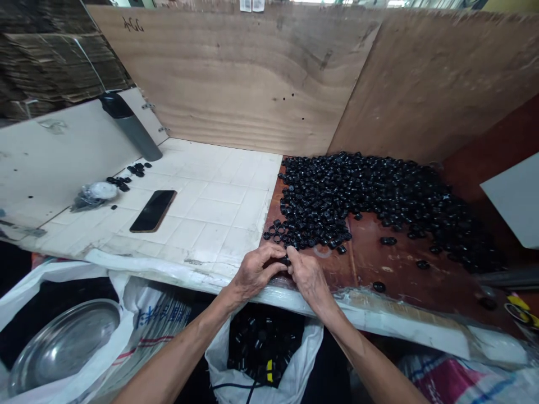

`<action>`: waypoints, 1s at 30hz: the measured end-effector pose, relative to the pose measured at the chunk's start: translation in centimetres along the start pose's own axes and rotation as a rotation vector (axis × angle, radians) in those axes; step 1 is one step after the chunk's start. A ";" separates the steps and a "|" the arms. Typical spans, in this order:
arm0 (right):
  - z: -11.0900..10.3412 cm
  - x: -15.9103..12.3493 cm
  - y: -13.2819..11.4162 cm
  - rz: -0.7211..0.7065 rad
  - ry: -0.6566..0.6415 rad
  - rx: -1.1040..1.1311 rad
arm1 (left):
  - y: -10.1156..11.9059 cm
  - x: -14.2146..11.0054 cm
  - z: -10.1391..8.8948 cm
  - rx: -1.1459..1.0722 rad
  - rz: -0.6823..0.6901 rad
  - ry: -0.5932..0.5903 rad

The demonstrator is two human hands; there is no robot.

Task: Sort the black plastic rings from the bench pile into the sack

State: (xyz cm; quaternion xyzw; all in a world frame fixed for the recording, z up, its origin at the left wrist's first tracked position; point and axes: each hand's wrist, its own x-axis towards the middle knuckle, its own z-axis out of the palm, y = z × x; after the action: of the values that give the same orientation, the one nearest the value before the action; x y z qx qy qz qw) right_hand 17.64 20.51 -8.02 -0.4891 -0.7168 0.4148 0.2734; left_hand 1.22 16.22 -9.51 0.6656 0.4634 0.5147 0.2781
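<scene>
My left hand [256,272] and my right hand [307,276] meet at the table's front edge. Their fingertips pinch a small black plastic part [286,260], which is mostly hidden by my fingers. Just beyond them spreads a large pile of similar black plastic rings [357,199] on a reddish-brown board [370,264]. The pile's nearest pieces almost reach my fingers. A few loose pieces lie apart on the board to the right.
Plywood walls [236,73] rise behind the pile. To the left are white tiles [210,207] with a black phone [154,210], a grey bottle [130,126] and a few black pieces. Below the edge are a steel tray [63,348] and a white sack [263,359] of black parts.
</scene>
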 end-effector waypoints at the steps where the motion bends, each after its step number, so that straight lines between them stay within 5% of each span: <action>1: 0.0 -0.1 0.2 -0.022 0.043 0.000 | 0.1 0.1 0.0 -0.016 -0.038 0.003; 4: -0.4 -0.4 0.5 -0.162 0.122 0.051 | 0.4 0.2 0.0 -0.093 -0.148 0.025; 8: -1.0 -0.5 0.7 -0.358 0.062 0.024 | 0.6 0.3 -0.1 -0.162 -0.181 0.026; 19: -0.9 -1.5 0.9 -0.273 0.085 -0.055 | 1.2 0.5 -0.1 -0.162 -0.226 0.010; 25: -1.1 -1.7 0.2 -0.334 0.069 0.104 | 1.5 0.5 -0.4 -0.324 -0.329 -0.017; 30: -0.5 -2.5 -0.7 -0.200 0.048 0.193 | 1.8 0.4 -1.1 -0.346 -0.354 -0.061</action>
State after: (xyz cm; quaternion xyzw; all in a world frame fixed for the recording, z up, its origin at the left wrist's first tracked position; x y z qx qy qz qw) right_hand 18.69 18.20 -7.12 -0.3966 -0.7118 0.4409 0.3764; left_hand 0.78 15.67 -7.44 0.5318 0.4693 0.5093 0.4874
